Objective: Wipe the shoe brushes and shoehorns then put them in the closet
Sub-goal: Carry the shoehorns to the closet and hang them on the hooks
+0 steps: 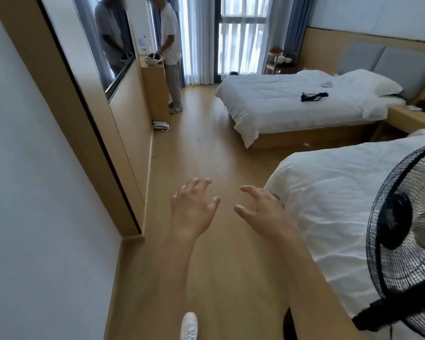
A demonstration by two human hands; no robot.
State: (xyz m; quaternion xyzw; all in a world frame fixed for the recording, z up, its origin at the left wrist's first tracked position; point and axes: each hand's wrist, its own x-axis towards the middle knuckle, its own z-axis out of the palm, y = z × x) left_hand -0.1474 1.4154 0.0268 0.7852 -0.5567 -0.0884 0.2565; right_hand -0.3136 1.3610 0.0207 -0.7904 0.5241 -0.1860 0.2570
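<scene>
My left hand [193,207] and my right hand [263,209] are stretched out in front of me over the wooden floor [201,153], fingers spread and loosely bent, holding nothing. The two hands are apart, palms turned towards each other. No shoe brush, shoehorn, cloth or closet is in view.
A white wall [35,192] and a wood-framed mirror [93,77] run along the left. Two white beds [292,106] [334,192] stand on the right, with a black standing fan [402,241] close by. A person [171,52] stands at a wooden cabinet [155,87] far ahead. My white shoe [189,325] is below.
</scene>
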